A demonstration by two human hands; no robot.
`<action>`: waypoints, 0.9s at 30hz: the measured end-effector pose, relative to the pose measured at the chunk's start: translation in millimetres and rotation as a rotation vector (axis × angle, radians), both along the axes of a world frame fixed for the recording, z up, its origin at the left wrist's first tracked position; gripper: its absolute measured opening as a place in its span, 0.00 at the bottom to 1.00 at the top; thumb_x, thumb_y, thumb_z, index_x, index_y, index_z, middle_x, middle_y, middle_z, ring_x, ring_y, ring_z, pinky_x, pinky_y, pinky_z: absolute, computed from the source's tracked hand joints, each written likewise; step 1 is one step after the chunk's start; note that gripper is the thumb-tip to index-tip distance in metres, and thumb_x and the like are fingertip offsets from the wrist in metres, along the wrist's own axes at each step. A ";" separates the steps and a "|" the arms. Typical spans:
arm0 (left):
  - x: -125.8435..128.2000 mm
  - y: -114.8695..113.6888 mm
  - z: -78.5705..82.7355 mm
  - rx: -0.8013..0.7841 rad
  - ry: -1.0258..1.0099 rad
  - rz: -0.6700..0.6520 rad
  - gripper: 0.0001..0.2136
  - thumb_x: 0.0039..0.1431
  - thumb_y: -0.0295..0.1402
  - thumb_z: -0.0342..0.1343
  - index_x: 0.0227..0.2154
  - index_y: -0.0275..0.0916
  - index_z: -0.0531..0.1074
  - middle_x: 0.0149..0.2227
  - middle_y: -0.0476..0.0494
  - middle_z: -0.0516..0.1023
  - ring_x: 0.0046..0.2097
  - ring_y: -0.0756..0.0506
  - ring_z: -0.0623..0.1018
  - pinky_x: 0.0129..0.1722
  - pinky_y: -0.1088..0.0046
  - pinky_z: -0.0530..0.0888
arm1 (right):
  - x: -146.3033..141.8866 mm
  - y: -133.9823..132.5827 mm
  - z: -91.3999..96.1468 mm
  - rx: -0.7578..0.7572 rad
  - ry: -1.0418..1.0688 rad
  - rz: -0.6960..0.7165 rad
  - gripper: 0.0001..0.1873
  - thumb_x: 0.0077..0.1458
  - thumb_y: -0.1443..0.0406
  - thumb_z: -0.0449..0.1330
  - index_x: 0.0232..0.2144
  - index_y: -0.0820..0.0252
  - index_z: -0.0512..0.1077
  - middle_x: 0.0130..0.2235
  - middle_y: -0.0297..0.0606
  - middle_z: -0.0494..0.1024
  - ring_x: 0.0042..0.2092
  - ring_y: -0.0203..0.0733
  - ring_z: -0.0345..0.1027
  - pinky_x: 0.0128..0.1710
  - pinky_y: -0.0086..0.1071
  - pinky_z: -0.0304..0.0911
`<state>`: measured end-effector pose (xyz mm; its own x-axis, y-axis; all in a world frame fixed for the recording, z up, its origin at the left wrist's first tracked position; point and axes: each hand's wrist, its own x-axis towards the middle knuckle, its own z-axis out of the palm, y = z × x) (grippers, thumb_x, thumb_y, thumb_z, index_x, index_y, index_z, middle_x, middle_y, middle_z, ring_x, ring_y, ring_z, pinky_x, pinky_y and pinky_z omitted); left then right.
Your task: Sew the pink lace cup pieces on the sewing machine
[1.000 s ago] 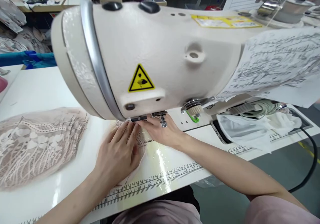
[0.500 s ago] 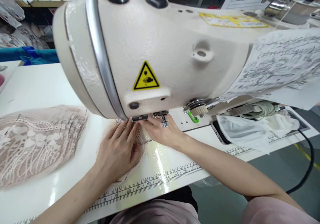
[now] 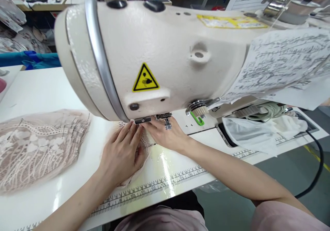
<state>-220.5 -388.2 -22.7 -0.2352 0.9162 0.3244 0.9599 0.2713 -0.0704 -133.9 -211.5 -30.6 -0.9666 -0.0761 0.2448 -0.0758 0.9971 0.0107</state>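
Observation:
A piece of pale pink lace fabric (image 3: 146, 139) lies beneath the head of a white sewing machine (image 3: 177, 59). My left hand (image 3: 121, 152) rests on the lace, fingers stretched forward and laid flat, thumb bent inward. From the other side my right hand (image 3: 166, 133) reaches in with its fingers extended over the lace. The machine head hides the right fingertips, the needle and the presser foot. Both hands are close together, just in front of the thread tension part (image 3: 168, 123).
More lace fabric (image 3: 43, 148) is spread at the left. A printed ruler (image 3: 154, 188) runs along the table's front edge. To the right lie a phone (image 3: 226, 136), white cloth (image 3: 247, 133) and a green clip (image 3: 198, 119). Handwritten paper (image 3: 278, 62) covers part of the machine arm.
The view has shifted slightly, so the machine appears a little farther left. Both hands and the lace stay in nearly the same place.

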 end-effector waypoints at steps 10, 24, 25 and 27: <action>-1.2 -0.9 -1.4 -0.023 -0.007 0.005 0.25 0.61 0.35 0.47 0.59 0.26 0.64 0.59 0.30 0.70 0.61 0.34 0.69 0.57 0.55 0.70 | 1.7 -2.6 -0.5 -0.015 -0.011 -0.016 0.22 0.62 0.73 0.49 0.56 0.58 0.67 0.50 0.44 0.77 0.46 0.47 0.71 0.41 0.42 0.63; 7.3 -67.3 43.9 0.010 0.109 -0.383 0.14 0.62 0.41 0.56 0.44 0.37 0.75 0.43 0.45 0.82 0.40 0.42 0.78 0.34 0.63 0.71 | 2.5 28.0 27.7 -0.655 -0.196 0.437 0.15 0.51 0.77 0.55 0.35 0.55 0.74 0.45 0.33 0.73 0.40 0.36 0.68 0.40 0.32 0.64; 11.1 -74.8 40.1 0.010 0.165 -0.385 0.11 0.62 0.35 0.57 0.44 0.36 0.74 0.43 0.45 0.82 0.40 0.43 0.78 0.33 0.64 0.71 | 2.8 29.2 28.9 -0.661 -0.200 0.447 0.13 0.52 0.76 0.56 0.34 0.55 0.74 0.43 0.33 0.73 0.42 0.37 0.68 0.43 0.33 0.64; 17.7 -84.6 35.3 -0.015 0.162 -0.317 0.12 0.61 0.23 0.53 0.47 0.36 0.73 0.44 0.45 0.81 0.42 0.44 0.78 0.33 0.67 0.72 | 3.0 30.6 28.9 -0.677 -0.208 0.461 0.09 0.54 0.73 0.60 0.32 0.54 0.75 0.41 0.31 0.74 0.42 0.37 0.68 0.47 0.36 0.63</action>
